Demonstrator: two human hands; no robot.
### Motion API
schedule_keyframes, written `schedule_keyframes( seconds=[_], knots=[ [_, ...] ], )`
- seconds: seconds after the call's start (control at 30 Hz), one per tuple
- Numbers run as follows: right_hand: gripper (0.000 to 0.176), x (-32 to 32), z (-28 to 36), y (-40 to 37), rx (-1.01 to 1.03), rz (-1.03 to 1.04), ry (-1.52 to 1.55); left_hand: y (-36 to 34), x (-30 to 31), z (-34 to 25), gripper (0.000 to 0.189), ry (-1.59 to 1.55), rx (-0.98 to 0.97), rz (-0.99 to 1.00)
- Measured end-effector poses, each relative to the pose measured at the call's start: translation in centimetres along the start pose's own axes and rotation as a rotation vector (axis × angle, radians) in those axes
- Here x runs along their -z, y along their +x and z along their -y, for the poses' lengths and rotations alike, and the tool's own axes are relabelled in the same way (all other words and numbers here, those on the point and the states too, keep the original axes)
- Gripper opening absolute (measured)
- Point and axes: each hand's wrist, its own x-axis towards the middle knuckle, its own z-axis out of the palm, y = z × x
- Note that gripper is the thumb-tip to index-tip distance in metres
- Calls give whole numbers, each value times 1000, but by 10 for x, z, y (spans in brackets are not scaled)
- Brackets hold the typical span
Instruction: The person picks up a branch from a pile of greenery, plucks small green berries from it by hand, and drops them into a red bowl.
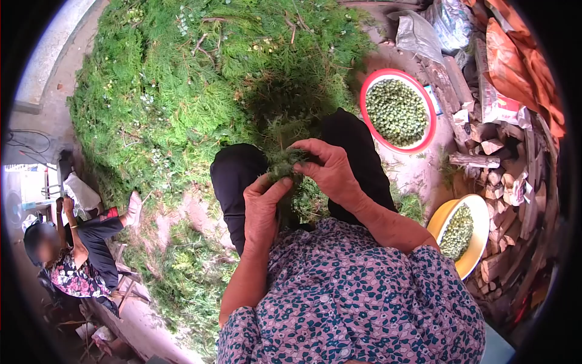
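Between my knees, a green leafy sprig [284, 159] is held up in both hands. My left hand [265, 203] grips its lower left side, thumb pressed against the fingers. From the right, my right hand [327, 170] pinches the sprig with thumb and forefinger. Beyond my hands spreads a large heap of green branches [182, 91], with small pale fruits among the leaves. To the right lies a red-rimmed basin [432, 115] full of small green fruits [397, 112]. A yellow basin [481, 242] with more of these fruits stands nearer my right side.
Another person [79, 255] sits at the far left, hands raised. Split firewood [500, 200] is stacked along the right, with an orange sack [509, 60] and pale plastic bags [418, 36] above it. More cut greenery [188, 267] lies at the lower left.
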Motion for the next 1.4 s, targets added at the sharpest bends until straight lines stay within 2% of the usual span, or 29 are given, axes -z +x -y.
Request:
schedule_keyframes(
  seconds=[0.07,0.2,0.27,0.4,0.47,0.6,0.8,0.9,0.97,1.0,1.07,1.17,1.3,1.37,1.4],
  knots=[
    [30,-1,5,0,-17,-24,-39,-1,0,1,22,-30,76,23],
    [32,-3,6,2,27,-56,-31,-3,-5,8,21,-90,78,-15],
    [34,-6,3,1,-10,-103,86,-2,-7,11,19,-121,28,-60],
    [34,-2,5,0,-81,-77,134,-1,-2,12,18,-154,9,-86],
    [34,-3,-2,0,-4,-107,76,-1,-2,12,16,-208,8,-88],
    [30,-5,-4,0,-33,-126,143,0,-1,11,13,-254,22,-100],
    [30,-6,-7,1,-45,-103,89,0,3,15,11,-170,49,-91],
    [29,-9,-10,0,-39,-136,-95,0,-4,14,9,-236,19,-163],
    [30,-10,-12,1,-146,-109,110,0,-6,14,8,-268,39,-180],
    [30,-11,-15,1,-147,-111,109,0,-6,15,8,-268,40,-179],
    [32,-15,-20,2,-260,-167,482,1,-6,16,7,-268,35,-178],
    [30,-18,-18,2,-310,-231,574,1,-8,16,8,-267,34,-187],
    [31,8,-18,9,-358,-233,523,-1,-3,14,8,-270,28,-195],
    [27,21,-17,16,-385,-148,753,0,1,14,8,-251,-13,-203],
    [27,19,-14,15,-390,-148,754,0,2,14,8,-251,-10,-207]
  ],
)
